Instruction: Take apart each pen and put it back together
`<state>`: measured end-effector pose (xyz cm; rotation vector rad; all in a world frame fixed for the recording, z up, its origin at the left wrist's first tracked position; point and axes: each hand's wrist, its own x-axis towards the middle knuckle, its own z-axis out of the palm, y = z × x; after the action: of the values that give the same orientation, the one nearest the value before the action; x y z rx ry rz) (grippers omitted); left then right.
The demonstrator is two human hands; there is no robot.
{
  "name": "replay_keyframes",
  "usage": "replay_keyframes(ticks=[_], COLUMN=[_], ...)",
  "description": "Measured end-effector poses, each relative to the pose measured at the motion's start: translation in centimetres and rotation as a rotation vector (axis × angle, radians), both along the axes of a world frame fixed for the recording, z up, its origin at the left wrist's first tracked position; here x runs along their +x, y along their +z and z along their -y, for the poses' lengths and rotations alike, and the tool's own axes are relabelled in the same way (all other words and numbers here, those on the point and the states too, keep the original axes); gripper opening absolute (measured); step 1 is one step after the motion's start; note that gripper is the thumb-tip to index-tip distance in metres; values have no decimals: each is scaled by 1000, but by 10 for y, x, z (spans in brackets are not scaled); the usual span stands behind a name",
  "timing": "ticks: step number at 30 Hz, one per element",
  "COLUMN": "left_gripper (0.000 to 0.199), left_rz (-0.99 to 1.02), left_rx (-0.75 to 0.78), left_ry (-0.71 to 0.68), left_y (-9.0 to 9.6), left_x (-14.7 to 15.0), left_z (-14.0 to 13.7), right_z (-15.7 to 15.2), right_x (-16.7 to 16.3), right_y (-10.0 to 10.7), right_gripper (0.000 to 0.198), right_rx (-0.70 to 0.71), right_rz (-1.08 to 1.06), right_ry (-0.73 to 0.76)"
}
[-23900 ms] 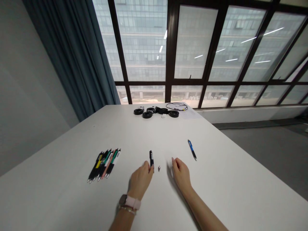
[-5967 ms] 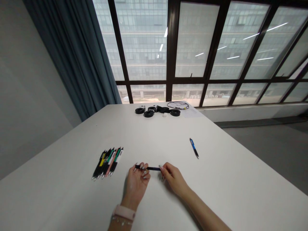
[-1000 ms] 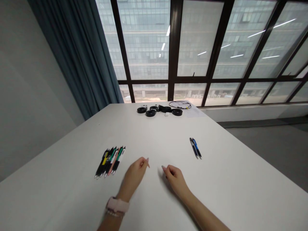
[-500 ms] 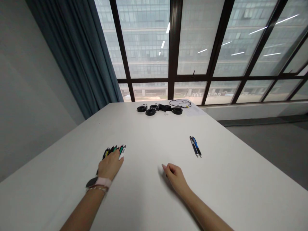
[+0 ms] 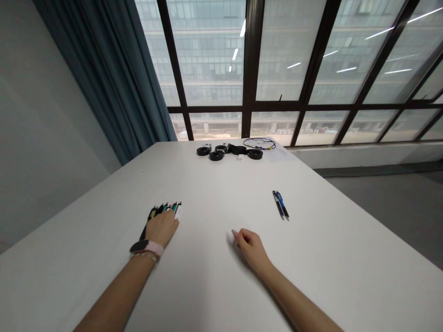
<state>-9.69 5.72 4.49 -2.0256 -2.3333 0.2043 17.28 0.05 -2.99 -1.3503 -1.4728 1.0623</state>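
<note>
My left hand (image 5: 162, 228), with a watch on its wrist, rests over a row of pens (image 5: 160, 209) at the left of the table. The pens lie side by side, their black, yellow, green and white ends showing beyond the knuckles. Its fingers point down and are hidden behind the back of the hand, so their grip on the pens does not show. Near the middle, my right hand (image 5: 250, 249) is held with fingers curled in and the thumb pointing left, nothing visible in it. Up and right of it lie a black pen (image 5: 278, 204) and a blue pen (image 5: 283, 205), close together.
On the far end of the white table (image 5: 207, 193) are several black tape-like rolls (image 5: 216, 156), a looped black cable (image 5: 259, 144), a small white item (image 5: 240, 157) and a paper sheet (image 5: 282, 154). A blue curtain (image 5: 110, 78) and windows stand beyond.
The view has tilted slightly down, so the table sits higher in the picture. My left hand has turned a little over the pens, covering its fingers. My right hand keeps its pose.
</note>
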Motion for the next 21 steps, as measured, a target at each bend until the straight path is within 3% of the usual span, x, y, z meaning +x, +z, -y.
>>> replay_keyframes(ticks=[6,13,21], left_gripper=[32,27,23], left_rz=[147,435,427], left_rx=[5,-68,-65], left_ry=[-31,-129,-139], left_y=[7,-17,-24], left_x=[23,95,136], left_z=[-3,-9,-3], right_z=[1,0,-1], right_x=[0,0,-1], right_y=[1,2,2], right_gripper=[46,47,46], right_rx=[-1,-3,13], right_rz=[-6,-6,-12], right_ry=[-4,-13,-28])
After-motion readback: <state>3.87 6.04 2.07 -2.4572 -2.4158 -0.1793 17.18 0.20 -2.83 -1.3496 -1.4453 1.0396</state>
